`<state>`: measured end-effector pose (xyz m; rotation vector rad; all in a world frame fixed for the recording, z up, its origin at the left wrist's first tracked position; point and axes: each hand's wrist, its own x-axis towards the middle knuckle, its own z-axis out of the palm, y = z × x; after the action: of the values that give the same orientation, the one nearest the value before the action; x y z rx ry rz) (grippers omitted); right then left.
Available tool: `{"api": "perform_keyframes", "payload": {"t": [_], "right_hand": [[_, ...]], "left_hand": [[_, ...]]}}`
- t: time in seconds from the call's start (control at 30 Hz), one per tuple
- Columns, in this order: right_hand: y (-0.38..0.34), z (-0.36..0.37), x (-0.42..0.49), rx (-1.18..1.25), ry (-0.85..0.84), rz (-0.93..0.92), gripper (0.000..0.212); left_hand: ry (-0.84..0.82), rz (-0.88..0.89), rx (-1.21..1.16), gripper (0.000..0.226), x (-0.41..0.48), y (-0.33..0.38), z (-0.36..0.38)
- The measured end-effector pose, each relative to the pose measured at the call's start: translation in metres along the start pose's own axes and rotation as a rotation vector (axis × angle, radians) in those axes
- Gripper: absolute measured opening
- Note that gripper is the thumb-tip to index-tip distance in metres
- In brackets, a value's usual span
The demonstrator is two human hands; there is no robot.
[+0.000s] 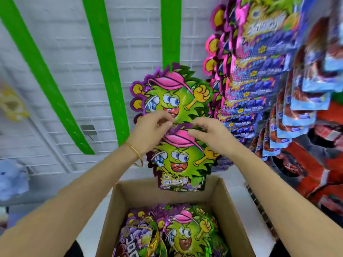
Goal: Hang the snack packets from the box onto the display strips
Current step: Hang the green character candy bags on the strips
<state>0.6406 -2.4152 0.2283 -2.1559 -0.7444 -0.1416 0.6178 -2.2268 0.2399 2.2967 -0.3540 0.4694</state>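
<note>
Hands up at the middle green strip [170, 28]: left hand [148, 130] and right hand [209, 134] each pinch the second packet [178, 160] by its top, just below the one hung packet [172, 95]. Three green strips; box [220, 201] underneath.

White wire grid panel [78, 86] covers the wall; taken as landmark. Small grey metal clip [88, 128] fixed to the grid, lower middle. Blurred yellow item [13, 106] at the grid's left edge. Pale blue plush toy [13, 178] below the yellow item, beside the grid's lower left corner. Red packaged goods [315, 164] stacked well right of the grid, low; print unreadable. White surface [89, 216] below the grid.
</note>
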Motion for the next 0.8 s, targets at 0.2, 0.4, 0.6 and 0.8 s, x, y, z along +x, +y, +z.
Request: {"api": "perform_keyframes", "payload": {"t": [0.2, 0.4, 0.6, 0.8], "right_hand": [[-0.024, -0.038, 0.031, -0.105, 0.124, -0.060, 0.012], [-0.029, -0.050, 0.055, -0.157, 0.144, -0.053, 0.012], [-0.031, -0.049, 0.064, -0.131, 0.147, -0.044, 0.007], [-0.035, -0.048, 0.068, -0.134, 0.158, -0.047, 0.014]], "left_hand": [[0.408, -0.094, 0.175, 0.048, 0.071, 0.007, -0.030], [0.333, -0.132, 0.502, 0.065, 0.086, -0.003, -0.031], [0.319, -0.065, 0.449, 0.042, 0.086, -0.009, -0.040], [0.326, -0.007, 0.453, 0.033, 0.088, -0.011, -0.046]]}}
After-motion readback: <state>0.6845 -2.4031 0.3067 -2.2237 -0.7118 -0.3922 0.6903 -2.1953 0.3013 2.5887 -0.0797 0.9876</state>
